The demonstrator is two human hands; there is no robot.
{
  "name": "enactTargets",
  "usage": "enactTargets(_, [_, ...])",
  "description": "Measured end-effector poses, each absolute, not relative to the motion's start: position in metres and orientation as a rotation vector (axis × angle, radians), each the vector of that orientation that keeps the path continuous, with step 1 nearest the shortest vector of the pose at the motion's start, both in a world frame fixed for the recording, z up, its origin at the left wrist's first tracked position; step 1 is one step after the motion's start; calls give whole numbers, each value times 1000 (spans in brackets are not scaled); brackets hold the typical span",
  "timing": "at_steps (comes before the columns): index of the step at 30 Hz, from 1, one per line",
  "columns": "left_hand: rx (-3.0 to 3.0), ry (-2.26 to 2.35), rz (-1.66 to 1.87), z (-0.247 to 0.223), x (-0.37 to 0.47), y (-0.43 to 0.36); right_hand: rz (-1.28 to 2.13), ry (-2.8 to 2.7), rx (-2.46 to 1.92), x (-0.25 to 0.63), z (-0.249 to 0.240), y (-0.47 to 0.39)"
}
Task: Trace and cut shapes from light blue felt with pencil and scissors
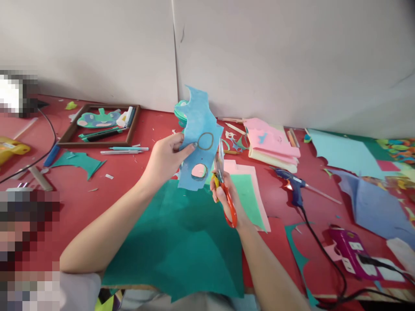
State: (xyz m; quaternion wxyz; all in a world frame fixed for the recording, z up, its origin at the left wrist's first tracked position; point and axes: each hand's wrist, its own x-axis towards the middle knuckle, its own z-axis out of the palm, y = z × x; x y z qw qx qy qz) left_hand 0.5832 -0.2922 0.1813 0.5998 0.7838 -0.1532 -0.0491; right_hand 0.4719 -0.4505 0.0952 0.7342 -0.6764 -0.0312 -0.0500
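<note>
My left hand (pixel 168 157) pinches a piece of blue felt (pixel 199 116) at its left edge and holds it upright above the table. An oval is drawn in dark line near its middle, and below that is a cut-out hole. In my right hand (pixel 231 194) is a pair of scissors (pixel 229 205) with red and yellow handles. Their blades point up beside the felt's right edge; whether they touch it I cannot tell. Under both hands lies a large dark green felt sheet (pixel 181 242), with light green (pixel 244 192) and pink sheets to its right.
A brown frame (pixel 97 144) with a green felt shape and pens stands at the left. Folded pink felt (pixel 270 140) lies behind my right hand. To the right are a blue glue gun (pixel 293 183), its cord and a purple power strip (pixel 352 250). A wall rises behind the red table.
</note>
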Motion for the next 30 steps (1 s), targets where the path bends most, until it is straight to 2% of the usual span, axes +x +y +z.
enactTargets(10, [2031,-424,-2,190,572,-287,-132,-83,-1490,471,90,-450])
enactTargets(30, [2054,-507,-58,199,578,-279,-78,-116,-1580,470,93,-452])
